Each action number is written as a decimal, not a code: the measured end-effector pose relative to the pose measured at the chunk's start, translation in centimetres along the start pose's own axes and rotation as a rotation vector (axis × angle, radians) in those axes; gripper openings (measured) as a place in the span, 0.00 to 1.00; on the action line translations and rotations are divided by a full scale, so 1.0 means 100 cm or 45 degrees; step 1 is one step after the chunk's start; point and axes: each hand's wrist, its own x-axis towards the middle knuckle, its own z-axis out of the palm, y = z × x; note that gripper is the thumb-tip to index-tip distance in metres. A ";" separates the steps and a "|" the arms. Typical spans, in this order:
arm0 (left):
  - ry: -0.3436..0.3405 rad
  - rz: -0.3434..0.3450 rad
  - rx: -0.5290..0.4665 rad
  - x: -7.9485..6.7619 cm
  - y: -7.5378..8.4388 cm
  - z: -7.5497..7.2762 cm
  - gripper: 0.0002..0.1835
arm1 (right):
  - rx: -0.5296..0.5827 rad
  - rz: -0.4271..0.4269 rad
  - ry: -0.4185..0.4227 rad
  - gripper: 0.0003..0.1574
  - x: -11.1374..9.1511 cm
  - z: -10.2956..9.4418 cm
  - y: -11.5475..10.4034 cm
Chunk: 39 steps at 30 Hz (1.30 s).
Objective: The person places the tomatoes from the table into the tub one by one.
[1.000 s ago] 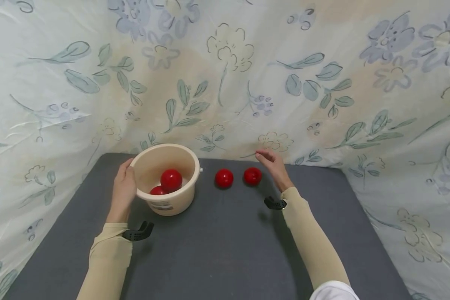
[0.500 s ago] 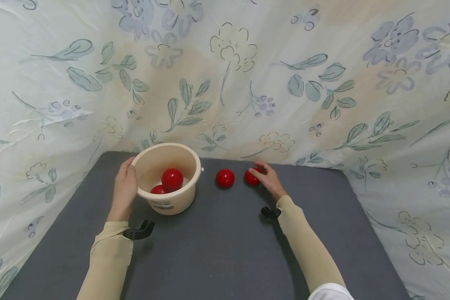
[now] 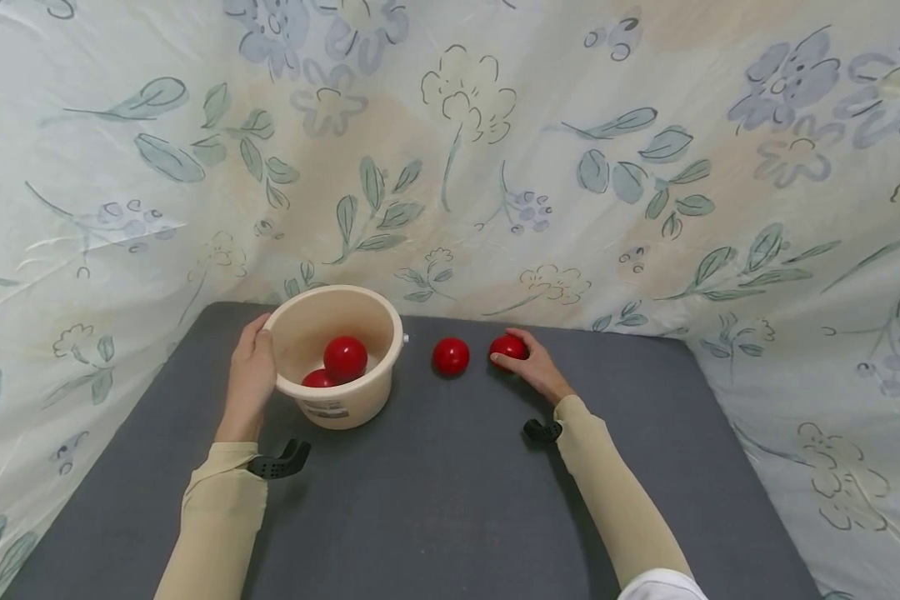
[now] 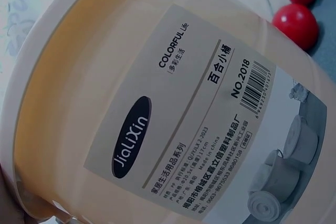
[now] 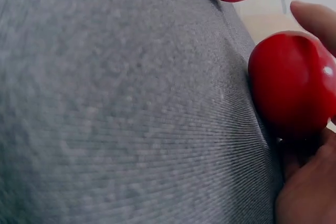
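My left hand (image 3: 251,375) grips the left rim of a cream plastic bucket (image 3: 363,407), its thumb over the edge. The bucket tilts toward me, and two red apples (image 3: 345,358) show inside it. A printed label (image 4: 178,108) covers part of the wall in the left wrist view. On the right, my right hand (image 3: 543,368) holds a glossy red apple (image 5: 289,85) on the table, thumb on the near side and fingers over the far side. Another red apple (image 3: 451,357) lies between the bucket and this hand, touched by neither.
A dark grey cloth-covered table (image 3: 435,500) lies under everything. Close behind its far edge hangs a floral curtain (image 3: 495,167), which also runs along both sides. Each wrist wears a black strap-like mount (image 3: 279,462).
My right hand has come down from beyond the rightmost apple and closed its thumb and fingers around it. The left hand and bucket keep their place.
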 end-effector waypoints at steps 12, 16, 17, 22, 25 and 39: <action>-0.005 -0.011 0.014 -0.001 0.002 0.001 0.31 | 0.011 0.040 0.076 0.47 -0.002 0.002 0.000; -0.010 0.002 0.012 -0.001 0.001 0.000 0.31 | 0.061 0.072 0.095 0.48 -0.001 0.000 0.000; -0.009 0.005 0.011 0.000 0.001 0.000 0.31 | 0.080 0.076 0.099 0.48 -0.001 -0.001 0.000; -0.002 0.014 0.003 0.001 0.001 -0.001 0.31 | 0.150 0.041 0.113 0.50 0.000 -0.008 -0.009; 0.001 0.016 0.001 0.001 0.002 -0.001 0.31 | 0.225 0.029 0.121 0.50 0.000 -0.012 -0.017; -0.006 -0.010 -0.002 -0.001 0.003 0.000 0.31 | 0.365 -0.028 0.148 0.48 0.003 -0.032 -0.063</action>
